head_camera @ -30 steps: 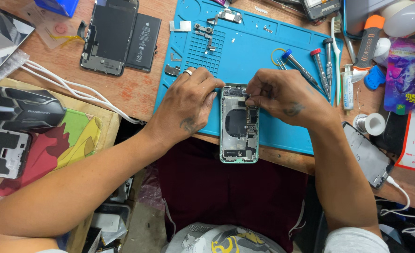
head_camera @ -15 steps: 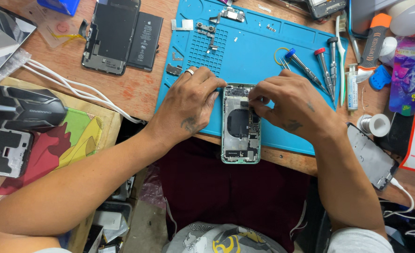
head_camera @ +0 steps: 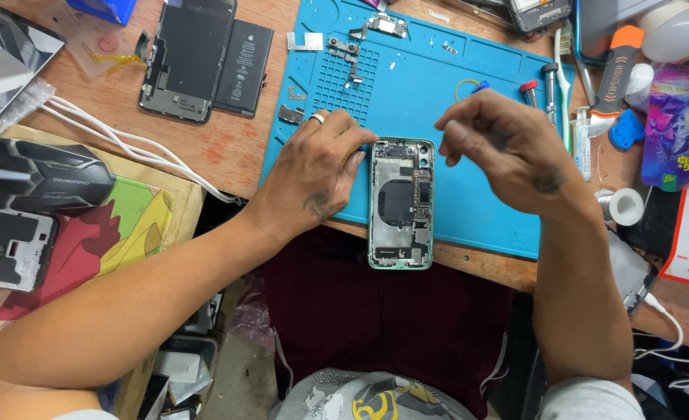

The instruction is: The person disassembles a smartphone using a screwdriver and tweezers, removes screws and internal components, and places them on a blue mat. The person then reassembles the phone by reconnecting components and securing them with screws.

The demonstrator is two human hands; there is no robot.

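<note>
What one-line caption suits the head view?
Left hand steadies an opened phone on a blue mat; right hand hovers above.

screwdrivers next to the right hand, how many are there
2 that I can tell: a red-capped screwdriver and a grey-capped one, upright-lying side by side on the blue mat just beyond the right hand. A blue tip by the fingers may be a third, mostly hidden.

Left hand with silver ring on one finger and small dark tattoo near wrist, right hand likewise tattooed, bare forearms, grey printed shirt, dark maroon trousers
</note>
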